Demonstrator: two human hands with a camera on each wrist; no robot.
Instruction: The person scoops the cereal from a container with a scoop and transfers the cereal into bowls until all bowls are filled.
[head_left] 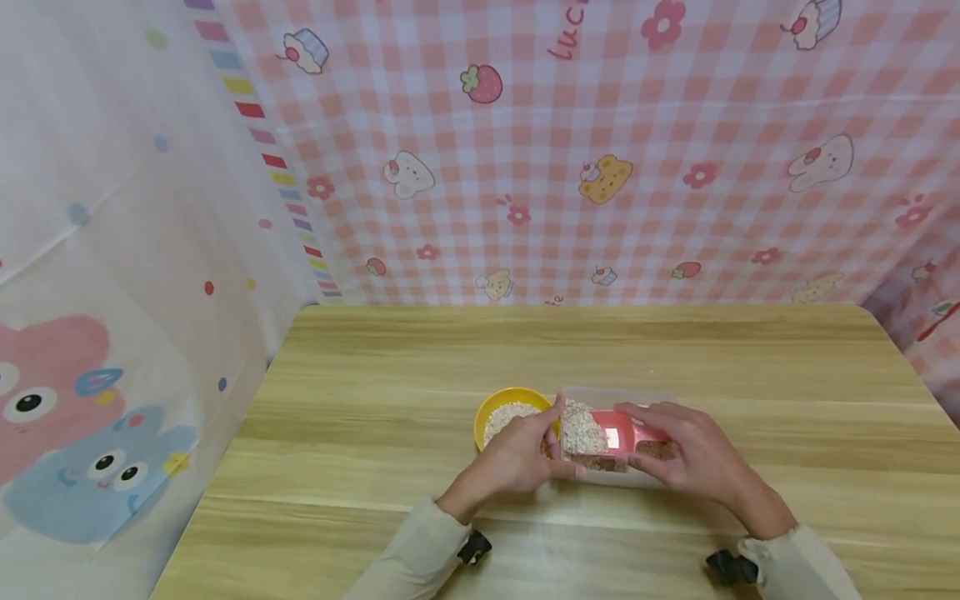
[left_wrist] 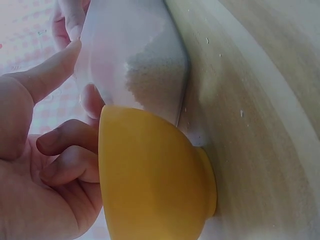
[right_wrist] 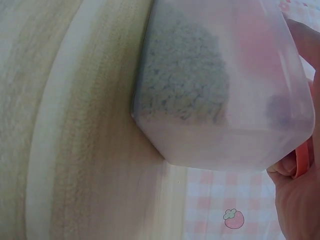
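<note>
A yellow bowl [head_left: 497, 402] of oats stands mid-table; it fills the left wrist view [left_wrist: 150, 180]. Touching its right side is a clear plastic container [head_left: 609, 392], with oats [head_left: 581, 425] heaped at the end nearest the bowl. My left hand [head_left: 517, 462] grips that container's left end, thumb [left_wrist: 50, 70] on its wall [left_wrist: 135, 55] and fingers curled beside the bowl. My right hand [head_left: 690, 454] holds a pink scoop [head_left: 618, 433] inside the container. In the right wrist view the frosted container [right_wrist: 215, 85] hides most of the scoop; only its handle [right_wrist: 302, 155] shows by the palm.
The wooden table [head_left: 450, 350] runs back to a pink checked cloth wall [head_left: 600, 167]. A white cartoon-print curtain [head_left: 112, 333] hangs along the table's left side. A few oat crumbs [left_wrist: 241, 114] lie on the wood by the bowl.
</note>
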